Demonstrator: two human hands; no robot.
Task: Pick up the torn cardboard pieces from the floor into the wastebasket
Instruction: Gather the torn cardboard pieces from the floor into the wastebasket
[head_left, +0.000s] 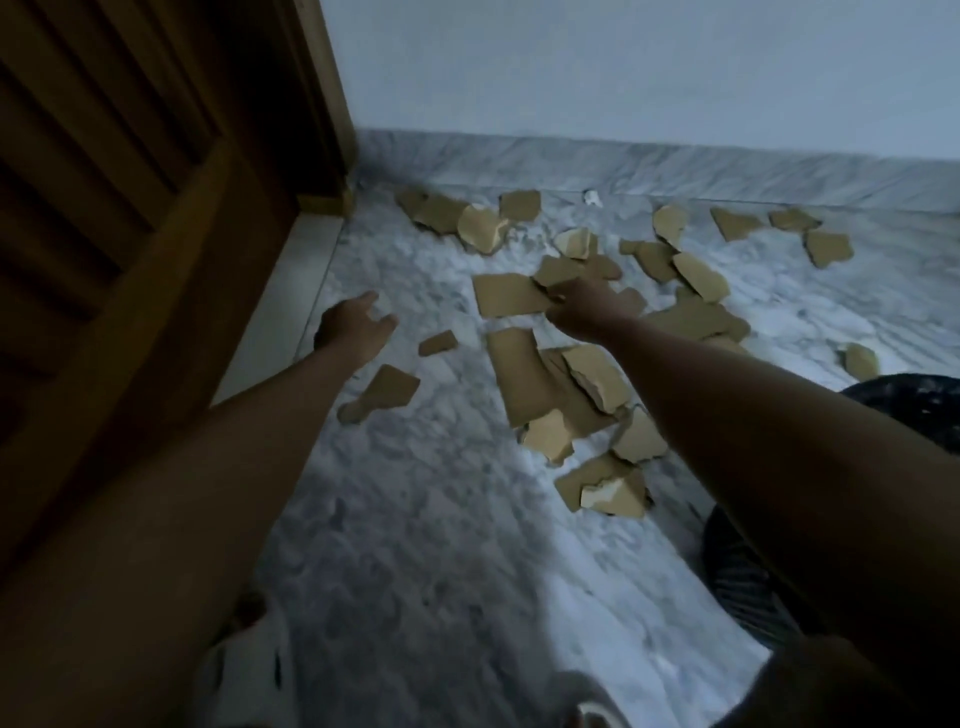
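Note:
Several torn brown cardboard pieces lie scattered over the marble floor (431, 519), from the far wall to mid-frame. My right hand (582, 306) reaches out over a flat rectangular piece (506, 296) and another piece (558, 270), its fingers closing on their edges; the grip itself is blurred. My left hand (353, 327) hovers open above the floor, near a small scrap (438, 343) and a larger piece (384, 392). A dark mesh wastebasket (743, 582) stands at the right, mostly hidden behind my right arm.
A wooden door (130, 208) and its frame fill the left side. A marble skirting and pale wall (623, 78) close off the far end. A small white scrap (592, 197) lies by the skirting. Pale footwear shows at the bottom edge.

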